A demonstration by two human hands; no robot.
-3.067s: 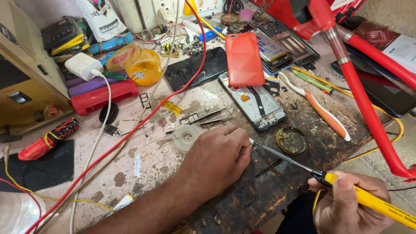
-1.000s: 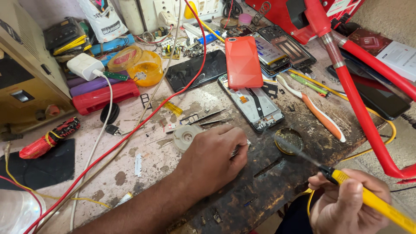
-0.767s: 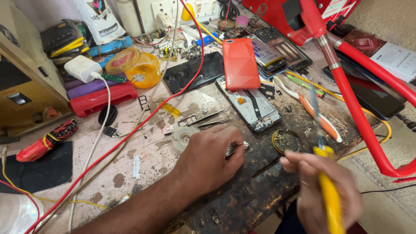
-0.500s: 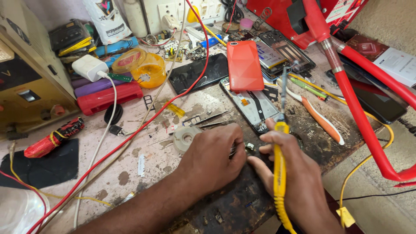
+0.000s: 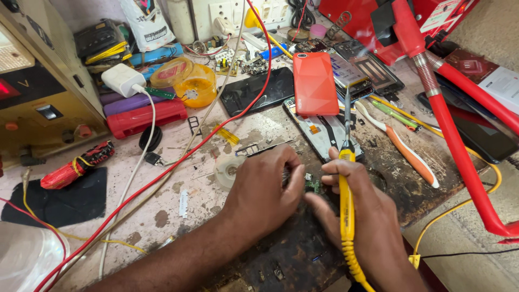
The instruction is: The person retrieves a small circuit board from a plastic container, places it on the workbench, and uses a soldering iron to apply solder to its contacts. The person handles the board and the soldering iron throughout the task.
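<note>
- Both hands pinch a small green circuit board (image 5: 312, 183) on the scorched bench (image 5: 281, 259): left hand (image 5: 262, 192) curled over it, right hand (image 5: 365, 216) also gripping a yellow soldering iron (image 5: 346, 205).
- Iron's tip points at the opened phone (image 5: 324, 132); a slip could scorch it.
- Board could flick away.

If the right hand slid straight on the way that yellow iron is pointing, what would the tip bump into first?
The right hand holds the yellow soldering iron pointing away from the person. Its tip already lies over the opened phone; further along comes the red phone. Height above the phone is unclear.
</note>
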